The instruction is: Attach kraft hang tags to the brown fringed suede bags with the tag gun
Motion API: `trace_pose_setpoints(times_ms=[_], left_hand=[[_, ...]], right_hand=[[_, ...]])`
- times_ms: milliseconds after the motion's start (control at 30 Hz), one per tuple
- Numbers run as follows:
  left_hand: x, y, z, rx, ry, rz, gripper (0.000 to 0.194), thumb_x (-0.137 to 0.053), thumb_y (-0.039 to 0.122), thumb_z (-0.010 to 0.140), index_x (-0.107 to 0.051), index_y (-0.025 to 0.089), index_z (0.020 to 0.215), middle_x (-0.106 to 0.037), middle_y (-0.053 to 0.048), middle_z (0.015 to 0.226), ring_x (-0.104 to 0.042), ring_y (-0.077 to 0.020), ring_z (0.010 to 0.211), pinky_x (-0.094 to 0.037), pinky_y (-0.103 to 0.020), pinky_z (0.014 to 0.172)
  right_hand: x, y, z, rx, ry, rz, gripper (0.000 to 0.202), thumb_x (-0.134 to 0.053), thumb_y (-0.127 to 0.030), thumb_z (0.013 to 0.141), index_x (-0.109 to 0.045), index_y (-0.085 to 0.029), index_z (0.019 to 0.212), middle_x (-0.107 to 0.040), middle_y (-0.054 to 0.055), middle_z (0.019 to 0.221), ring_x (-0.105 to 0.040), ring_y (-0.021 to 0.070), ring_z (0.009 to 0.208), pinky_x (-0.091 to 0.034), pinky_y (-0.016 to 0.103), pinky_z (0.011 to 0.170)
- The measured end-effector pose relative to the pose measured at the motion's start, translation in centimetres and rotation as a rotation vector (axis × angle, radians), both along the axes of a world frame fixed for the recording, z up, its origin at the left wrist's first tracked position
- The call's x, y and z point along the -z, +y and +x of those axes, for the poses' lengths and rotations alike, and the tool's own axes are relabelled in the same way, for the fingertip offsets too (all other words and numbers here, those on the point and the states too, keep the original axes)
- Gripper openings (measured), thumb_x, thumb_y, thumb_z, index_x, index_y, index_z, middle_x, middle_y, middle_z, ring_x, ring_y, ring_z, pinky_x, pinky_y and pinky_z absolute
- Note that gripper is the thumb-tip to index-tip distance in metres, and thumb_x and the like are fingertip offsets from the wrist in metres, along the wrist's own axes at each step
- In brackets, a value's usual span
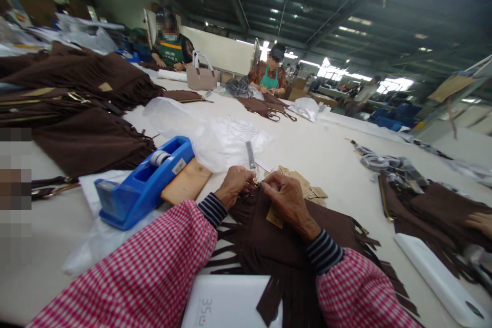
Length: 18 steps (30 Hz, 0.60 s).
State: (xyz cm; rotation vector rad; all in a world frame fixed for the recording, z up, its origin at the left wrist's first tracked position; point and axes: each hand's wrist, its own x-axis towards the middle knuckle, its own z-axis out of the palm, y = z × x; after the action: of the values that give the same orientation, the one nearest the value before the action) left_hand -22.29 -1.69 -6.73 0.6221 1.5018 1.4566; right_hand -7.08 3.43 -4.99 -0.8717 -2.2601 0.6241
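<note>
A dark brown fringed bag (307,225) lies on the table in front of me, with a small tan tag (274,217) on it. At the bag's upper left corner, my left hand (235,185) is closed, its thumb and fingers pinching a small metal clasp (255,181). A grey strip (250,154), perhaps wrapped in plastic, sticks up just beyond the clasp. Close beside it, my right hand (287,199) is also closed, gripping the bag at its top edge. The fingers partly hide how clasp and bag meet.
To the left stand a blue tape dispenser (144,182), a tan wallet-like piece (187,180) and piled brown bags (92,133). A white power bank (226,297) lies near me. Paper tags (303,182) lie beyond the bag. Another person's hand (480,223) is at right; two people work across the table.
</note>
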Motion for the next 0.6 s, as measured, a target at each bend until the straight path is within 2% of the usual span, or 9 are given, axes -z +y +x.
trace_pose_setpoints(times_ms=[133,367,600], left_hand=[[-0.02,-0.01,-0.02,-0.008,0.006,-0.005,0.013,-0.063,0.017,0.082,-0.057,0.013,0.071,-0.062,-0.001,0.06,-0.062,-0.0104,0.051,-0.037,-0.018,0.045],[0.0,0.03,0.02,-0.011,0.016,-0.01,0.014,-0.061,0.018,0.084,-0.056,0.013,0.072,-0.063,-0.001,0.063,-0.063,-0.0105,0.053,-0.036,-0.017,0.044],[-0.21,-0.19,-0.13,0.01,0.021,-0.014,0.015,-0.065,0.02,0.083,-0.058,0.013,0.072,-0.064,-0.002,0.063,-0.063,-0.0109,0.054,-0.041,-0.019,0.048]], right_hand=[[0.06,-0.01,0.27,-0.027,0.013,-0.044,0.012,-0.064,-0.027,0.08,-0.066,-0.02,0.07,-0.048,-0.004,0.053,-0.045,0.0133,0.053,-0.031,0.026,0.055],[-0.12,-0.23,0.59,-0.01,-0.052,-0.05,0.012,-0.063,-0.026,0.079,-0.067,-0.02,0.07,-0.053,-0.002,0.055,-0.05,0.0145,0.055,-0.032,0.026,0.055],[-0.08,-0.05,-0.04,-0.005,-0.083,-0.057,0.009,-0.061,-0.022,0.076,-0.066,-0.019,0.068,-0.057,-0.002,0.058,-0.051,0.0139,0.057,-0.031,0.025,0.055]])
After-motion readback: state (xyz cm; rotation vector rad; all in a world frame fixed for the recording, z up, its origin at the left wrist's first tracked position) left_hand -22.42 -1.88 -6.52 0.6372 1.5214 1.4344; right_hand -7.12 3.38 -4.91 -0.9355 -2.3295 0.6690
